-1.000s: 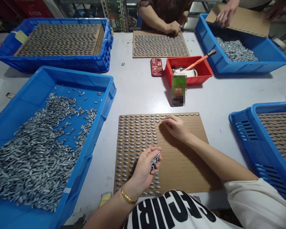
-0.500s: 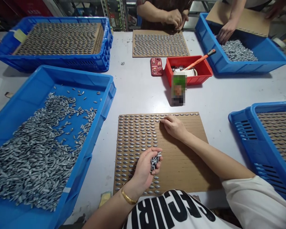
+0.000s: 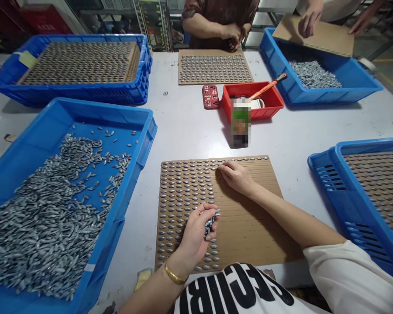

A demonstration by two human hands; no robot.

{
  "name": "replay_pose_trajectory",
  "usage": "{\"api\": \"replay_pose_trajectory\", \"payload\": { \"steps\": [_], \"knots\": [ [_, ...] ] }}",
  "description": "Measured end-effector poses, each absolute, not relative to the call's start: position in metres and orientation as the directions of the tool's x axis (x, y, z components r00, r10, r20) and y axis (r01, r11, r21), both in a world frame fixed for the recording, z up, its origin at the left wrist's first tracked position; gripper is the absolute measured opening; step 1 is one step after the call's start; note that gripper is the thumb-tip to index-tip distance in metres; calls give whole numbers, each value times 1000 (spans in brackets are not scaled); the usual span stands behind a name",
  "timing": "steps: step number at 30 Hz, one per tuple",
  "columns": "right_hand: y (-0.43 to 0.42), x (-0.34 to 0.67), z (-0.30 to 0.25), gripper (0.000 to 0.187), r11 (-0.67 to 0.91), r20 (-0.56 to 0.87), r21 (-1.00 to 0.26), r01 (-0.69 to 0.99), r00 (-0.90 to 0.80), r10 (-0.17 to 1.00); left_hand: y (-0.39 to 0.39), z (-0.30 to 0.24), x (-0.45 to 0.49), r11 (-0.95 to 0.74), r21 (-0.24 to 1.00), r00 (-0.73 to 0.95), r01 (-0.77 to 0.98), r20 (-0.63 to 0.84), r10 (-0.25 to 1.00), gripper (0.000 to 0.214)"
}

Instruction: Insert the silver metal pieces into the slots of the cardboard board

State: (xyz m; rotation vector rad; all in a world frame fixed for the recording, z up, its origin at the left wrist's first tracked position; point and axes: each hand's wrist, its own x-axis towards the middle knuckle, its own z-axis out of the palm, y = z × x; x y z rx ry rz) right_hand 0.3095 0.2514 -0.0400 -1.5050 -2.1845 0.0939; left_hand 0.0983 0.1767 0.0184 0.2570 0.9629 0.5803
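The left hand (image 3: pixel 196 231) curls around a clump of glossy grey, spindle-shaped pieces (image 3: pixel 209 226) above the grooved brown cardboard (image 3: pixel 249 226), where matching ones line up in rows along its left edge. Near the far edge, the right hand (image 3: pixel 236 176) bends over the grooves; whether it pinches a piece cannot be told. Off the cardboard's left edge, a smooth blue plastic tub (image 3: pixel 136 114) holds a loose heap (image 3: pixel 49 222) of them.

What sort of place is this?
Probably a factory workshop: a blue plastic bin of grey pointed pieces, a brown cardboard sheet bearing rows of them, and a dark-shirted co-worker opposite.
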Motion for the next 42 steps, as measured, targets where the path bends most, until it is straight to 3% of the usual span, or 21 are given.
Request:
{"api": "replay_pose_trajectory", "payload": {
  "steps": [3,6,11,17,22,27,32,39,42],
  "knots": [
    [228,298,-13,20,436,323,-581,687,-297,899,179,18,97,806,458,426,-375,-687,589,19],
    [201,286,13,19,438,219,-779,449,-461,860,182,18,98,795,455,412,-402,-685,601,22],
    [182,283,27,18,419,151,-823,383,-563,812,182,17,101,793,487,391,-366,-693,606,27],
    [187,291,23,13,152,-35,-933,325,-504,863,179,18,103,796,542,387,-268,-696,604,31],
    [177,282,23,13,215,41,-909,356,-439,898,179,17,103,806,493,398,-326,-702,591,27],
    [184,293,13,15,152,50,-921,358,-277,959,179,17,101,817,459,438,-348,-691,575,29],
    [230,329,-15,13,165,179,-783,600,-35,983,177,16,100,823,462,440,-330,-696,568,27],
    [268,341,-46,15,272,262,-624,733,-132,956,175,15,101,823,466,458,-325,-684,568,27],
    [267,340,-50,18,275,280,-488,829,-150,948,175,14,101,822,470,463,-320,-680,569,27]
  ]
}}
